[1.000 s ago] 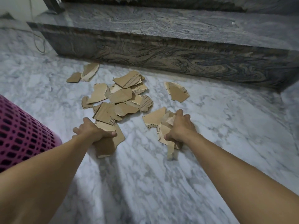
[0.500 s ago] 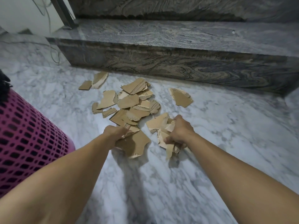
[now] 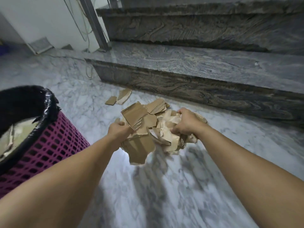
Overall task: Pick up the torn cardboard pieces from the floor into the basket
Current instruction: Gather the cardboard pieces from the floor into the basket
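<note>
While both my arms reach forward in the head view, a bundle of torn cardboard pieces (image 3: 148, 129) sits bunched between my hands, above the marble floor (image 3: 164, 195). My left hand (image 3: 119, 131) has its fingers curled round the near-left side of the bundle, pinching flat brown sheets. My right hand (image 3: 185, 123) is curled round the right side, clutching crumpled paler scraps. The bundle's long axis runs roughly left to right, hand to hand. One large flat piece (image 3: 134, 115) stands tilted at the top, its long edge rising away from me and to the right. Another big piece (image 3: 139, 148) hangs below my left hand, its long axis pointing down toward the floor. Motion blur smears the lower edges; whether any piece touches the floor I cannot tell.

Two loose pieces (image 3: 119, 97) lie flat on the floor beyond the bundle, near the dark stone step (image 3: 197, 86), well apart from my hands.

Left of my left forearm stands the pink basket (image 3: 49, 145), lined with a black bag (image 3: 32, 99); pale cardboard shows inside.
</note>
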{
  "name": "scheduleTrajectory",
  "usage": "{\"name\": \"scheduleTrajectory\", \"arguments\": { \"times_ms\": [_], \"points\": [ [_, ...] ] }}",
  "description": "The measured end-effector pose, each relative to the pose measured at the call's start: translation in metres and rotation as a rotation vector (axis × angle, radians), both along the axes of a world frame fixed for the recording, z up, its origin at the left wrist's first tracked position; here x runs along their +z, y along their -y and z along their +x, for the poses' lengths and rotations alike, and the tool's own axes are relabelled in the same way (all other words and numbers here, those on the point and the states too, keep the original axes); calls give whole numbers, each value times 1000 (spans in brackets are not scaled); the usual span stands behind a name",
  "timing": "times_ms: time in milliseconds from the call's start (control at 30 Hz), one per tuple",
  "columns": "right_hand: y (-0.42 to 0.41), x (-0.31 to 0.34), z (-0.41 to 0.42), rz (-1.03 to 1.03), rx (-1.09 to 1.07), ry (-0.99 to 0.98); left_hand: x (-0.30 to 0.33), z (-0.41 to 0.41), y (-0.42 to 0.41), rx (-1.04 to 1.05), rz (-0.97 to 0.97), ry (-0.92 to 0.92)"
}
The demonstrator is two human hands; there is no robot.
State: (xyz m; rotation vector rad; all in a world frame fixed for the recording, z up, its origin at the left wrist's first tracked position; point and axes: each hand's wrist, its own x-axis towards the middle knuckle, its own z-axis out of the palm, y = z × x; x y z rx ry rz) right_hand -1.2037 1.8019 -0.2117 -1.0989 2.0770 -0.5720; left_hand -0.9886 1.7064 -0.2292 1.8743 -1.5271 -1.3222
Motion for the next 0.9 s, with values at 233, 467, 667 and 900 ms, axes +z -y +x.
{"name": "scheduleTrajectory", "arguments": {
  "times_ms": [233,467,667,900],
  "points": [
    [104,117,42,-161,255,-35,127,50,44,78,-158,55],
    [178,206,137,-318,455,38,235,137,69,289,-316,35],
    [196,222,254,-318,619,96,234,255,59,435,-274,135],
    [196,174,313,-318,708,19,179,329,46,351,-138,450]
  ]
}}
